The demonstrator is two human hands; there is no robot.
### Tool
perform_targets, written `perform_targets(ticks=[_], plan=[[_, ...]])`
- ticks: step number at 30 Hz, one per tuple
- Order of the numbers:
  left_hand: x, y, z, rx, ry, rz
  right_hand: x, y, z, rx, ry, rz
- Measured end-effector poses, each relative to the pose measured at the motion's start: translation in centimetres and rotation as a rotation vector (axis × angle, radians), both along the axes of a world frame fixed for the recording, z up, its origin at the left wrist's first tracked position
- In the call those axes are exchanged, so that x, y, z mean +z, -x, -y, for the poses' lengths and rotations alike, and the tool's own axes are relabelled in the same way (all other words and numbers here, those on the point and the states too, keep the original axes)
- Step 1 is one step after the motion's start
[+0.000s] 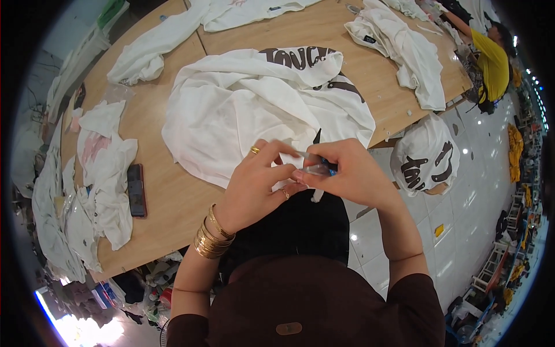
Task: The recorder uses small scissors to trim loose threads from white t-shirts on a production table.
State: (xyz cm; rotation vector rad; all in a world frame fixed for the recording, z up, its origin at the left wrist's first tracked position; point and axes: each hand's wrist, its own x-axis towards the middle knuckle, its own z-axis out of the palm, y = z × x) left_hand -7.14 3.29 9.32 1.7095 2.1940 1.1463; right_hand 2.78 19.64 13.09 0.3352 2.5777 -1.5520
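Note:
A large white garment (219,110) with dark lettering lies bunched on the table in front of me. Over its near edge my two hands meet. My right hand (350,173) is closed on a small tool (317,169) with a shiny grey body and a blue part; a dark point sticks up beyond the fingers. My left hand (260,179), with rings and gold bracelets, is closed, its fingertips pinched together against the tool. Bits of white show at those fingertips, but what they pinch is too blurred to tell. A scrap of white hangs just below the right hand.
The wooden table (156,225) holds more white garments (399,52) at its far side and left. A dark phone (137,191) lies at left. Right of the table, a white bundle (428,156) stands above the tiled floor. A person in yellow (494,63) works at far right.

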Motion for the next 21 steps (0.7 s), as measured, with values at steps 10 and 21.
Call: perform_targets(ticks=[10, 21], plan=[[-1.2, 0.5, 1.0, 0.064, 0.213, 0.729, -0.2, -2.8, -0.1, -0.302, -0.181, -0.103], [-0.6, 1.1, 0.5, -0.028, 0.234, 1.022, -2.1, -5.4, 1.7, -0.083, -0.233, -0.154]])
